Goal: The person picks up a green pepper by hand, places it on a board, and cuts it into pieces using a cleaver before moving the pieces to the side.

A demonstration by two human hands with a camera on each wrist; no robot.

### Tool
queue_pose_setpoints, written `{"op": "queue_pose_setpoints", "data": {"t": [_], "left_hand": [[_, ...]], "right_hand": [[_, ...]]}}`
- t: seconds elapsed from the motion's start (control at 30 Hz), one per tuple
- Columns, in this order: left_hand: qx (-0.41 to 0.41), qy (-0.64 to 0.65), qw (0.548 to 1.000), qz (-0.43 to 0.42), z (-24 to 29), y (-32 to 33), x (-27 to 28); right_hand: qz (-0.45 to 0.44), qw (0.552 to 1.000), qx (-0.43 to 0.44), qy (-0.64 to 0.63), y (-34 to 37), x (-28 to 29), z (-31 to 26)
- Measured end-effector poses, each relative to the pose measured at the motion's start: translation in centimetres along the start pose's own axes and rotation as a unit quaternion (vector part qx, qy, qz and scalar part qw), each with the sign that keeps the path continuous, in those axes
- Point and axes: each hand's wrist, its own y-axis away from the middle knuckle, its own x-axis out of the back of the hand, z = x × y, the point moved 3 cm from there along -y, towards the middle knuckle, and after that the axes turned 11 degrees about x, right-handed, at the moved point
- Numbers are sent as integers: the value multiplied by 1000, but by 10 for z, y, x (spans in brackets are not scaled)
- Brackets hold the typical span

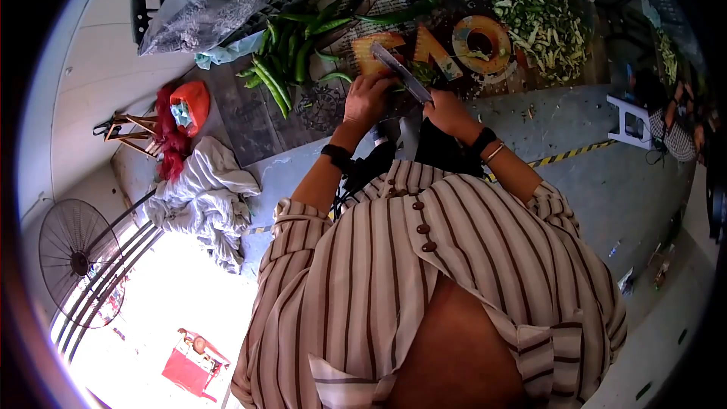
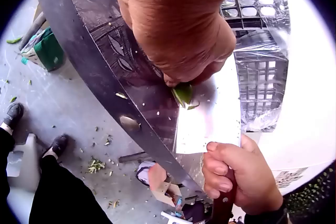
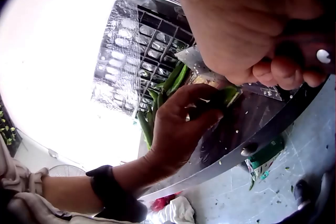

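Observation:
The left hand (image 1: 367, 100) pinches a cut green pepper on the dark patterned tabletop, its fingertips beside the blade; the pepper's cut end (image 3: 229, 97) shows in the right wrist view. In the left wrist view the right hand (image 2: 247, 174) grips the dark red handle of a wide cleaver (image 2: 210, 113), its blade right beside the pepper (image 2: 182, 95). Whole green peppers (image 1: 291, 49) lie in a pile left of the hands. Chopped pepper pieces (image 1: 547, 30) are heaped at the right of the table.
Black plastic crates with clear film (image 1: 219, 0) stand beyond the table's far edge. A white stool (image 1: 630, 123) is on the floor at the right. A grey cloth (image 1: 208, 189), a red bag (image 1: 191, 104) and a fan (image 1: 79, 261) are at the left.

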Motion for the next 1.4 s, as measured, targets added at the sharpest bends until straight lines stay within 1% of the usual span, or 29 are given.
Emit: {"op": "queue_pose_setpoints", "data": {"t": [0.03,0.1,0.13,0.2,0.23,0.3,0.43,0.5,0.53,0.6,0.63,0.7,0.73,0.77,0.8,0.83,0.9,0.93,1.0,1.03,1.1,1.13,1.2,1.4], "left_hand": [[0,0,1000,0,-2,1,-2],[53,64,997,7,-7,0,-3],[53,63,997,7,-6,1,-1],[108,72,991,13,-6,0,4],[107,72,992,13,-5,-3,8],[157,117,981,-3,-6,-6,15],[175,163,971,5,-8,-15,19],[181,192,964,-24,-13,-16,15],[179,191,965,-25,-18,-18,12],[233,174,957,5,-29,-18,8],[234,174,957,5,-29,-17,4],[215,119,969,9,-27,-17,1],[215,118,969,9,-25,-18,0],[238,111,965,8,-23,-18,-1],[261,105,960,8,-22,-18,-2],[263,104,959,7,-20,-18,-1],[281,102,954,-10,-18,-21,-1],[280,103,954,-11,-16,-22,0],[287,104,952,-30,-15,-22,0],[286,103,952,-30,-15,-23,0],[274,95,957,-28,-15,-23,0],[274,94,957,-27,-16,-23,-1],[292,104,950,-32,-17,-22,-3],[315,103,943,-18,-13,-22,-2]], "right_hand": [[0,1000,0,0,0,1,0],[-7,1000,-9,-4,0,2,0],[-7,1000,-9,-5,0,2,1],[-13,999,-9,-29,0,2,3],[-12,999,-9,-30,0,2,3],[-7,1000,-5,-20,1,3,1],[-16,999,-17,-45,0,3,1],[-7,999,-5,-48,1,2,2],[-5,999,-5,-48,0,2,2],[-14,999,-12,-27,1,2,4],[-15,999,-12,-27,1,2,8],[-2,998,22,-57,-1,1,9],[-2,998,22,-57,-2,2,8],[-10,986,-52,-159,0,1,11],[-19,957,-126,-259,3,1,10],[-20,957,-127,-259,4,4,6],[13,919,-114,-376,5,11,-5],[14,919,-115,-376,4,13,-8],[18,887,-140,-440,4,15,-13],[18,887,-140,-440,4,15,-14],[-19,861,-158,-484,4,13,-16],[-19,861,-158,-484,3,12,-18],[-18,845,-178,-504,5,9,-23],[-27,841,-186,-508,6,-2,-20]]}}
